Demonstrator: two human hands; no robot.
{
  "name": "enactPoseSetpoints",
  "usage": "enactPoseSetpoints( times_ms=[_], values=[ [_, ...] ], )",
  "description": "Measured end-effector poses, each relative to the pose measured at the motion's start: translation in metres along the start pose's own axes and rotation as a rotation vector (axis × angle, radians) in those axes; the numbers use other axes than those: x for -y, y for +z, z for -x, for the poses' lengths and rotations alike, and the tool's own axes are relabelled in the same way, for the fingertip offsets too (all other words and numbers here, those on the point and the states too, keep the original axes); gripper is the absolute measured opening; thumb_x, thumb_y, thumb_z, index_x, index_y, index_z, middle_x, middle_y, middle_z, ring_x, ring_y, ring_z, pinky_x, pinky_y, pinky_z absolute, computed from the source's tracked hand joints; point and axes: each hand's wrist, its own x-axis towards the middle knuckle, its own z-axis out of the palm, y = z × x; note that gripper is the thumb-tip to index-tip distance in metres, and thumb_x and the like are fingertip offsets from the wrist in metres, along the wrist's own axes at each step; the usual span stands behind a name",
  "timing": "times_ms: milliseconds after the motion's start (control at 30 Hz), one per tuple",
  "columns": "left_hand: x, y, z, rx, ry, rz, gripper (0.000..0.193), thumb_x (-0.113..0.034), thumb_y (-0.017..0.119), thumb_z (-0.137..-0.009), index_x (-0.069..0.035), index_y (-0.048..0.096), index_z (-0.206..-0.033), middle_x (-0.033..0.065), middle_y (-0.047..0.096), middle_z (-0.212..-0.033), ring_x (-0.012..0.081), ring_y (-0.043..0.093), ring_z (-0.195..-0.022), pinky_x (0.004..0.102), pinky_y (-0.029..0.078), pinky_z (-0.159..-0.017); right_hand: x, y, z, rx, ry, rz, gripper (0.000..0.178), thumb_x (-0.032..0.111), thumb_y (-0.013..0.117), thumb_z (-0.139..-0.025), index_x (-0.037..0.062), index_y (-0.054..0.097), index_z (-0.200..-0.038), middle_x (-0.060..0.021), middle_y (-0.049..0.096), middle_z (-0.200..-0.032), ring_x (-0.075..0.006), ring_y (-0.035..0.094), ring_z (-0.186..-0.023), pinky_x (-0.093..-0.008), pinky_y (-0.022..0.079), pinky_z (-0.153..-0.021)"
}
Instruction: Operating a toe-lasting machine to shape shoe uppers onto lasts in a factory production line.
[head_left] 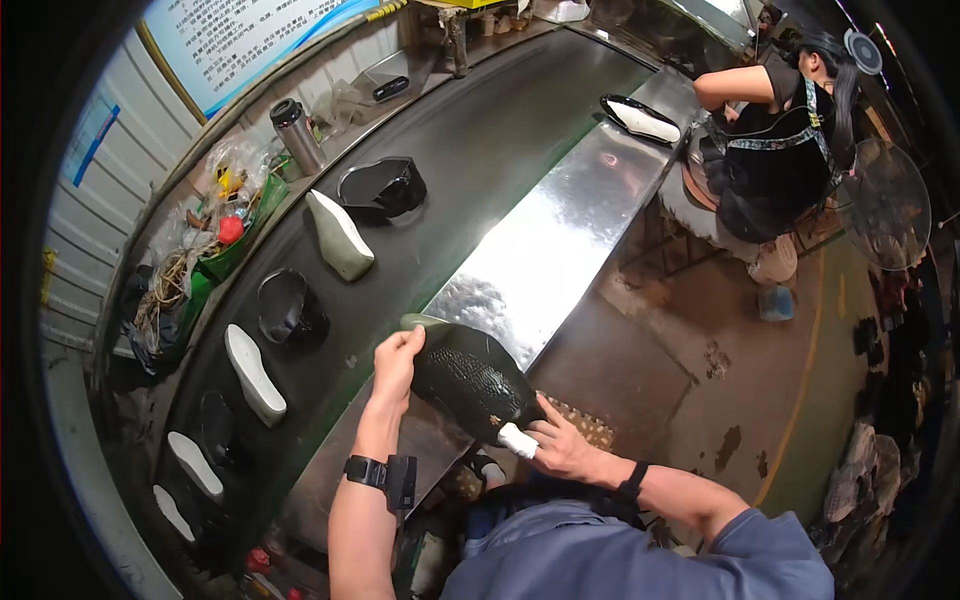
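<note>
Between my two hands hangs a black shoe upper (470,380) with a shiny, scale-textured patch and a pale green part at its far end. My left hand (397,358) is closed on that green end, thumb on top. Its wrist wears a black strap with a box-like device. At the near right end, my right hand (560,442) pinches the upper's edge. One finger of that hand is wrapped in white. The upper is held over the near edge of a shiny metal ledge (545,260).
On the dark conveyor belt (480,130) lie several white soles (253,372), a greenish one (340,236) and black uppers (384,188). A co-worker (770,140) sits at the far right near a black-and-white shoe piece (641,118). A steel flask (297,135) and a cluttered green bin (240,235) stand left.
</note>
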Motion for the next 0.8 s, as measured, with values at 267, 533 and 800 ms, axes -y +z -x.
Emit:
enactPoseSetpoints(
  times_ms=[267, 533, 800],
  values=[
    [-0.005, 0.021, -0.035, -0.558, 0.282, -0.608, 0.031, -0.032, 0.07, -0.092, -0.001, 0.074, -0.09, 0.0163, 0.071, -0.096, 0.0342, 0.067, -0.09, 0.0424, 0.05, -0.083, -0.014, 0.009, -0.056, -0.422, 0.373, -0.494, 0.112, 0.026, 0.093, -0.071, -0.0014, 0.024, -0.155, -0.0211, 0.035, -0.155, -0.0368, 0.042, -0.139, -0.0413, 0.033, -0.116],
    [0.043, 0.005, 0.013, -0.544, 0.128, -0.122, 0.033, -0.026, 0.075, -0.089, 0.003, 0.07, -0.106, 0.0145, 0.074, -0.096, 0.021, 0.069, -0.086, 0.0341, 0.052, -0.081, -0.036, -0.009, -0.02, -0.155, 0.188, -0.606, 0.093, 0.013, 0.083, -0.075, -0.0038, 0.033, -0.151, -0.0264, 0.033, -0.156, -0.0394, 0.032, -0.147, -0.0514, 0.024, -0.121],
    [0.012, 0.069, 0.024, -0.569, -0.089, -0.663, 0.069, -0.049, 0.079, -0.074, -0.002, 0.054, -0.117, 0.0219, 0.059, -0.12, 0.0392, 0.06, -0.113, 0.0497, 0.049, -0.093, -0.042, -0.012, -0.021, 0.037, 0.188, -0.537, 0.09, 0.008, 0.078, -0.078, 0.0002, 0.028, -0.152, -0.0224, 0.031, -0.157, -0.0402, 0.027, -0.148, -0.0539, 0.023, -0.122]
  ],
)
